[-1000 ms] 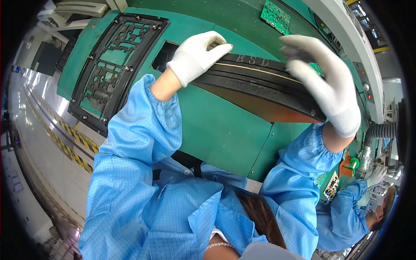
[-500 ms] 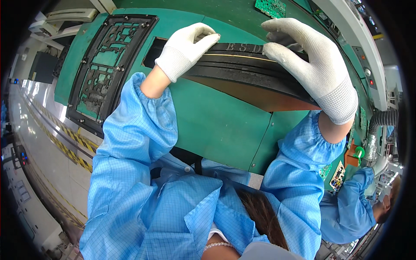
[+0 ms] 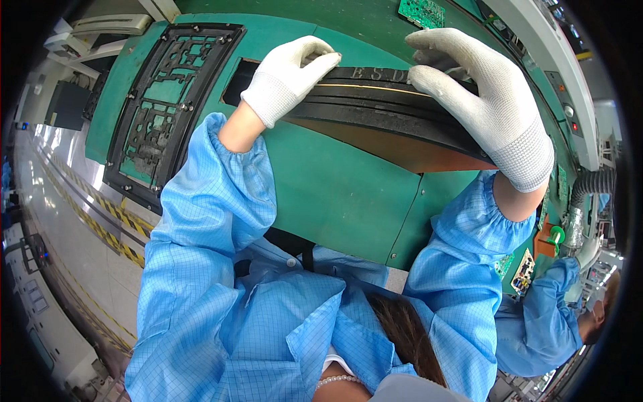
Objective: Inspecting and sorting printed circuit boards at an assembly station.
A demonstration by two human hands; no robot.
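Observation:
A black slab-like pallet stack (image 3: pixel 382 114) stands tilted over the green bench. Pale lettering and a thin yellowish line run along its top edge, and a reddish-brown face shows on the side toward me. My left hand (image 3: pixel 284 77), in a white knit glove, is closed at the left part of that top edge, thumb and fingertips bent together. At the right end my right hand (image 3: pixel 485 100), also gloved, curls over the pallet with its thumb on the near side and fingers beyond. The hands partly hide both ends, and the right fingertips' contact is hidden.
Left of the pallet, a black frame fixture (image 3: pixel 177 107) with cut-outs lies on the green bench (image 3: pixel 328 187). Green circuit boards (image 3: pixel 422 12) lie at the far edge. A co-worker in a blue sleeve (image 3: pixel 546 321) is at the lower right, near a flexible grey duct (image 3: pixel 593 187).
Both hands keep their places on the pallet. The whole view has shifted very slightly; nothing else visibly differs.

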